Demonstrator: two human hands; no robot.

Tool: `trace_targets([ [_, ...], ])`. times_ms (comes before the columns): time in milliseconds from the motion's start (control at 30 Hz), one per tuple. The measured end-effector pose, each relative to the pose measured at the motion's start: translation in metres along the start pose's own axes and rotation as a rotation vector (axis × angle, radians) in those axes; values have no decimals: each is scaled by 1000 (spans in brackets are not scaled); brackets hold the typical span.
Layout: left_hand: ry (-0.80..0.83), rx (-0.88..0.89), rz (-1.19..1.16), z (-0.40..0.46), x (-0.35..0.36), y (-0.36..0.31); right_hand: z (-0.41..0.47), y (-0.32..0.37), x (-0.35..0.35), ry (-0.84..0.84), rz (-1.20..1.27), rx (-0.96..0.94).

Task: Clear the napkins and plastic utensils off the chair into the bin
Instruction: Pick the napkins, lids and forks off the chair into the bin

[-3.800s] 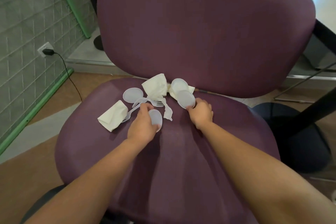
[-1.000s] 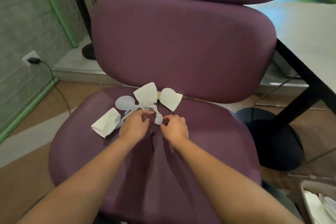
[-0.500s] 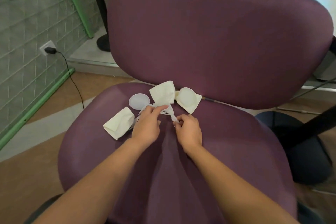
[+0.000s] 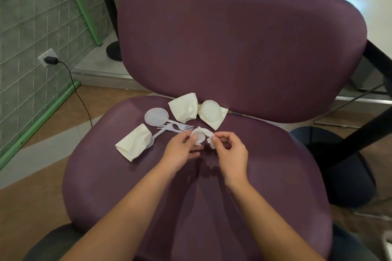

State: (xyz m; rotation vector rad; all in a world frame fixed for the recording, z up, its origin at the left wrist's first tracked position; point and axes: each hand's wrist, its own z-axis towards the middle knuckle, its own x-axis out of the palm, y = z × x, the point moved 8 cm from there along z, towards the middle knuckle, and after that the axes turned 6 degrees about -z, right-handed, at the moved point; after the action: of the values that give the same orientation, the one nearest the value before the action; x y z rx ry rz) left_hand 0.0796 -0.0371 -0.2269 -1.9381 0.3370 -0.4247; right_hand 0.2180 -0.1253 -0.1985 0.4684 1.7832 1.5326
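A purple chair [image 4: 244, 186] is carrying the litter on its seat: a folded napkin [image 4: 134, 144] is lying at the left, two plastic forks [image 4: 169, 128] and a round lid [image 4: 156, 116] beside it, another napkin [image 4: 185, 107] behind, and a third [image 4: 220, 118] under a second lid [image 4: 210, 112].

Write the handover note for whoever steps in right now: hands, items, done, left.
Left hand pinches a small clear lid; right hand pinches a crumpled wrapper.
On the chair seat: three napkins, two clear lids, plastic forks.
Done: nothing visibly binned; no bin in view.
Left: bin everything.
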Motion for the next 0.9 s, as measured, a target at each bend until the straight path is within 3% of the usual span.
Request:
trace_targets([
  [100, 113, -77, -175, -12, 19, -5, -5, 3, 16, 56, -118, -54],
  [333, 50, -186, -380, -13, 15, 0, -24, 21, 40, 123, -306, -256],
  [533, 25, -257, -371, -17, -4, 1, -14, 13, 58, 149, -533, -247],
  [667, -101, -170, -289, -10, -28, 2, -4, 13, 85, 304, -598, -211],
  [767, -241, -122, -302, -7, -50, 5, 10, 8, 93, 273, -563, -134],
  [900, -320, -152, -258, -6, -64, 8, 23, 3, 115, 320, -789, -247],
])
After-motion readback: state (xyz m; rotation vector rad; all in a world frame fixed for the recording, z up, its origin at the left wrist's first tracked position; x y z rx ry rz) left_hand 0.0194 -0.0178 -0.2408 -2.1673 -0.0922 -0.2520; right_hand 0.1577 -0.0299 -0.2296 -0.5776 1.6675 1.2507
